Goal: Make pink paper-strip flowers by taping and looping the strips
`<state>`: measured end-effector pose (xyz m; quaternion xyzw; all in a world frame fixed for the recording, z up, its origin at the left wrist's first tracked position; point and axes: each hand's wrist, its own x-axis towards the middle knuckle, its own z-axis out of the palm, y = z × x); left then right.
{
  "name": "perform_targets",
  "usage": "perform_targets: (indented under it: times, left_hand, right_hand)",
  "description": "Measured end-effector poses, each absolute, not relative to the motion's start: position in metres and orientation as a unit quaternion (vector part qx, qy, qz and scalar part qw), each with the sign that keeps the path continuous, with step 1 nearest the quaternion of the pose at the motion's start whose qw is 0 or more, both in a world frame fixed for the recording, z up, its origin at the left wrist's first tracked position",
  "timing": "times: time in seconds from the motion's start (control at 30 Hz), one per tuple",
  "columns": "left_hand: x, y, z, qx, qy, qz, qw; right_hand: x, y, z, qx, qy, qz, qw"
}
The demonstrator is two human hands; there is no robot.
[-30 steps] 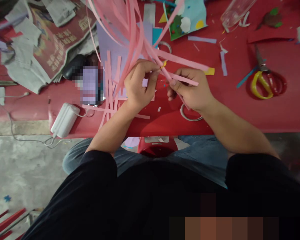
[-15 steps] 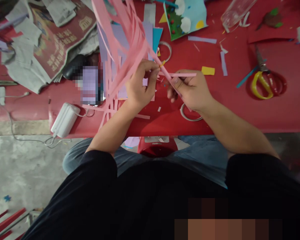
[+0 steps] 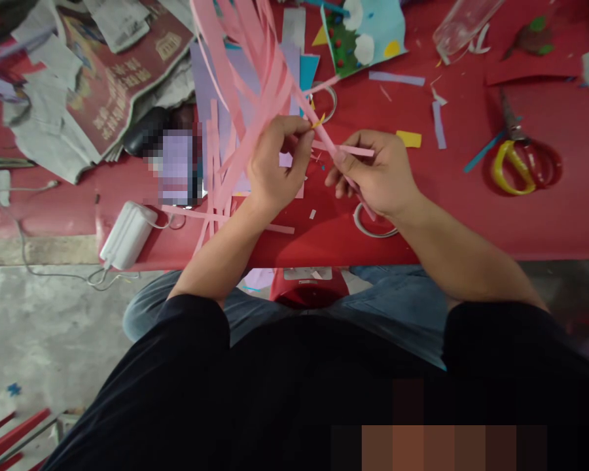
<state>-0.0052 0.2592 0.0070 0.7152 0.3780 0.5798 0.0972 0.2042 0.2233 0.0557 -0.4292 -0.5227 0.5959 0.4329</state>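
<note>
A rolled pink paper stick (image 3: 328, 139) slants between my hands, with a big tuft of long pink paper strips (image 3: 260, 72) fanning out from its upper end. My right hand (image 3: 385, 171) is closed around the lower part of the stick, thumb on top. A loose pink strip (image 3: 356, 150) crosses the stick at these fingers. My left hand (image 3: 275, 160) is closed in a pinch at a small yellow strip (image 3: 319, 121) on the stick, just below the tuft. Some of the tuft hangs behind my left wrist onto the table.
Scissors (image 3: 517, 157) lie at right on the red table (image 3: 471, 222). A roll of tape (image 3: 375, 226) is at the near edge, with another tape roll (image 3: 330, 101) behind the stick. Newspapers (image 3: 112, 85), a phone (image 3: 177, 167) and a white charger (image 3: 129, 235) lie left. Paper scraps are scattered.
The loose pink strip at my right hand has shifted slightly left and tilted. The tuft has shifted a little, with one strip now sticking out to the right. My left hand stays almost still.
</note>
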Motion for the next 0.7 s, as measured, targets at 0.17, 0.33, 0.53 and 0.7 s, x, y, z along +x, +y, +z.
perform_targets:
  times: [0.17,0.33,0.53,0.7]
  left_hand:
    - [-0.004,0.254,0.013,0.708,0.379,0.583,0.125]
    - [-0.005,0.260,0.008,0.711,0.382,0.579,0.118]
    - [-0.004,0.262,0.008,0.699,0.387,0.598,0.064]
    - [0.000,0.254,0.018,0.683,0.406,0.597,0.106]
  right_hand:
    - [0.205,0.226,0.051,-0.428,-0.533,0.588,0.432]
    - [0.204,0.227,0.046,-0.428,-0.536,0.582,0.436]
    - [0.204,0.226,0.045,-0.427,-0.532,0.587,0.436]
    - [0.204,0.226,0.047,-0.421,-0.525,0.601,0.431]
